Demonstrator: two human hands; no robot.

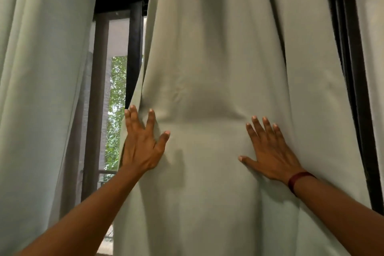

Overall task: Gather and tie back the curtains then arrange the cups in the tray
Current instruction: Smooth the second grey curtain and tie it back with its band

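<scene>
The left hand (141,147) and right hand (270,154), both flat, fingers spread and gripping nothing, would do best to sweep toward each other, pleating the curtain (207,58) pressed under and between them, the left at its edge beside the window frame (135,33), forearms reaching up.

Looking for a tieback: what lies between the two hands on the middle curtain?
Head view: only bare fabric of the middle curtain between the left hand and right hand.
</scene>
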